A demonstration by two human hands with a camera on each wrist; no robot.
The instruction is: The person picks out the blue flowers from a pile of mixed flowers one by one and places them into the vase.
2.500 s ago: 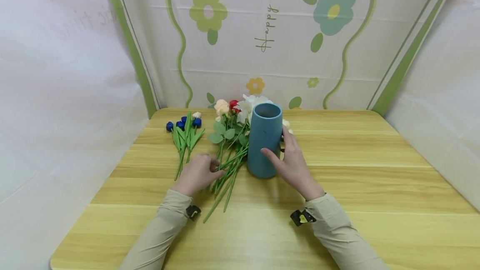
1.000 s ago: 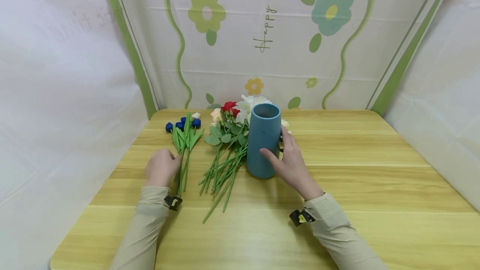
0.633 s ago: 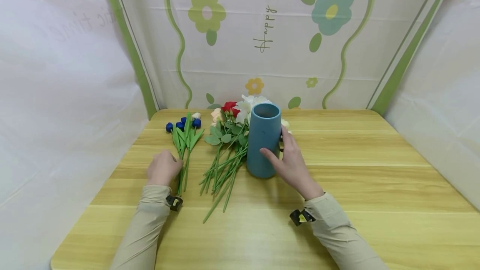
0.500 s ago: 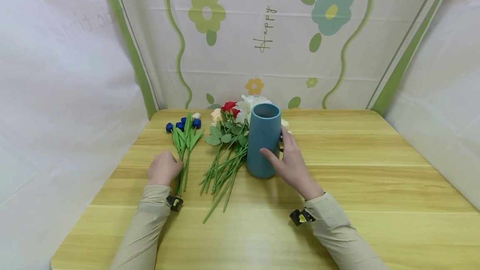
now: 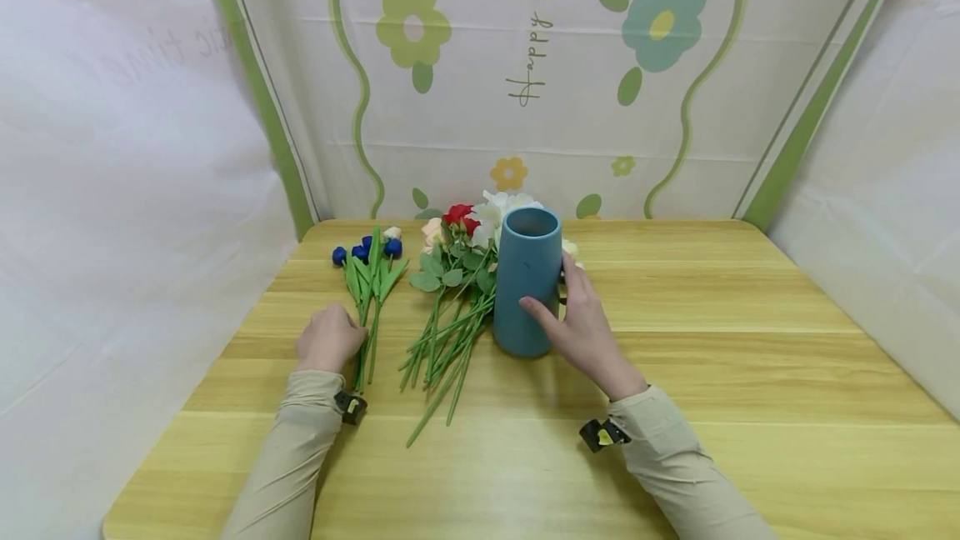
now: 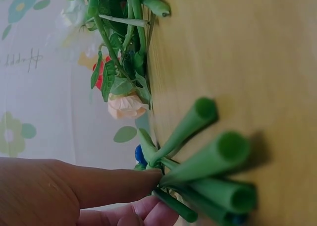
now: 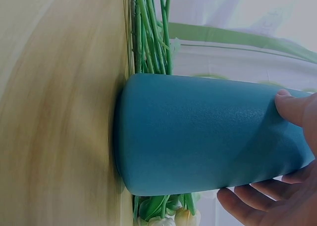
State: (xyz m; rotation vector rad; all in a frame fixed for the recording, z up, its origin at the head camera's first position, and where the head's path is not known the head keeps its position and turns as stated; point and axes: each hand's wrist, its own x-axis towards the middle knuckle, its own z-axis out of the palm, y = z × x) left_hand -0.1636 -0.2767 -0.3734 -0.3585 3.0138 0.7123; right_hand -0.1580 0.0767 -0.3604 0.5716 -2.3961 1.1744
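Note:
In the head view my left hand [image 5: 330, 340] pinches the stems of a small bunch of artificial tulips [image 5: 367, 265] with blue and white heads, lying at the left of the table. The left wrist view shows the thumb and fingers about those green stems [image 6: 208, 156], their cut ends pointing at the camera. My right hand [image 5: 588, 327] holds a blue vase [image 5: 527, 290] that stands upright, thumb on the near side and fingers round the right side. Between the hands lies a bunch of artificial roses and other flowers [image 5: 461, 219], partly hidden behind the vase.
The wooden table [image 5: 712, 407] extends to both sides. A patterned cloth [image 5: 465, 123] hangs along its back edge, and white cloth walls [image 5: 135, 190] flank it. Long loose stems [image 5: 442, 357] fan toward the front edge beside the vase.
Over the longer span, my left hand has left the rose stems and moved left onto the tulip stems. The red and peach roses shifted slightly left. My right hand and the vase stay put.

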